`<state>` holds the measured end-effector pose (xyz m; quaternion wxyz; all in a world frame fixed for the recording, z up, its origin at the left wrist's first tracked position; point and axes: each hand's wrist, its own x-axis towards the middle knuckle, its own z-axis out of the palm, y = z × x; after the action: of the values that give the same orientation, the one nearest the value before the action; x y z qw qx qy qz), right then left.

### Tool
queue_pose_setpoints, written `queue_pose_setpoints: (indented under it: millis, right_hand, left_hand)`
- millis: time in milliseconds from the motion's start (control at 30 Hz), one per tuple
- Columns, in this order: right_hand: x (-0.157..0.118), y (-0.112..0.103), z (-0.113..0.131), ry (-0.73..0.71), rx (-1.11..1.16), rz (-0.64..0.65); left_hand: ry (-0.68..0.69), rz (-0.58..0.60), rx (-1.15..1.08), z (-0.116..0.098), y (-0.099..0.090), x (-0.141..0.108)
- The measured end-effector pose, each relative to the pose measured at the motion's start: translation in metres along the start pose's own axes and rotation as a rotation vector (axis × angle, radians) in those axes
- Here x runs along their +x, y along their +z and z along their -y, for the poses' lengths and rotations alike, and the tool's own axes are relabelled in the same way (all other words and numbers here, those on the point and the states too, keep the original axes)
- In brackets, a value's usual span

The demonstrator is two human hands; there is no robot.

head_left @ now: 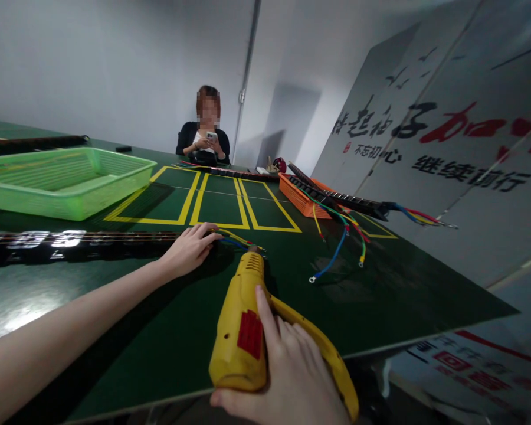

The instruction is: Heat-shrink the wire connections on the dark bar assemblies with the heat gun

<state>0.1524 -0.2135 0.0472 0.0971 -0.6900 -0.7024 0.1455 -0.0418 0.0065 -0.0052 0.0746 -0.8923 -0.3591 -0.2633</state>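
Dark cable bundle is lying along the left of the green table, its right end running under the left hand and well apart from the right. Green basket is sitting beyond it, far left. Orange basket is sitting far right, other dark bundles lying across its top, their coloured leads hanging out toward the near side. Person is sitting at the far edge, holding a phone.

Yellow heat gun is filling the near centre, nozzle pointing to the far side. Right hand is gripping it: index finger stretching forward along its right flank, thumb pressing at the rear, remaining fingers folding between body and handle. Left forearm is slanting in from near left, palm facing down, fingers bending close together over the bundle's end; cannot tell whether they are pinching. Thin yellow and blue wires are emerging to their right, tips lying just beside the nozzle.
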Motion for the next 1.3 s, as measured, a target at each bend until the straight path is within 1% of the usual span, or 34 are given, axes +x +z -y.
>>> queue_pose_setpoints:
  millis: [100,167,333,467,600,700,833,1000,1100,1200,1300]
  right_hand:
    - [0.006,0.001,0.009,-0.088,0.017,-0.013]
    - [0.011,0.003,0.014,-0.115,0.032,-0.014]
    - [0.022,0.012,0.020,-0.219,0.079,-0.050]
    - [0.026,0.016,0.019,-0.277,0.088,-0.080]
    - [0.027,0.013,0.013,-0.307,0.107,-0.104]
    - [0.026,0.010,0.007,-0.323,0.111,-0.088]
    - [0.024,0.005,-0.005,-0.286,0.090,-0.069]
    - [0.015,-0.005,-0.025,-0.160,0.032,-0.055]
    - [0.009,-0.010,-0.038,-0.109,0.014,-0.045]
    - [0.003,-0.011,-0.049,-0.068,-0.001,-0.042]
    - [0.001,-0.009,-0.055,-0.062,-0.007,-0.060]
  left_hand:
    - [-0.007,0.001,-0.005,0.000,0.000,0.000]
    - [-0.014,-0.001,-0.004,0.001,0.001,0.000]
    - [-0.015,-0.026,-0.007,0.003,0.002,0.001]
    - [-0.015,-0.029,-0.008,0.005,0.002,0.002]
    - [-0.004,-0.017,-0.008,0.005,0.002,0.001]
    - [0.001,-0.026,-0.008,0.005,0.002,0.000]
    - [0.007,-0.020,0.001,0.002,0.000,0.000]
    - [0.010,0.008,0.010,0.000,-0.002,0.000]
    - [0.000,0.017,0.010,-0.001,-0.003,0.000]
    - [0.000,0.021,0.012,0.000,-0.003,0.000]
    - [0.006,0.021,0.018,-0.001,-0.004,0.000]
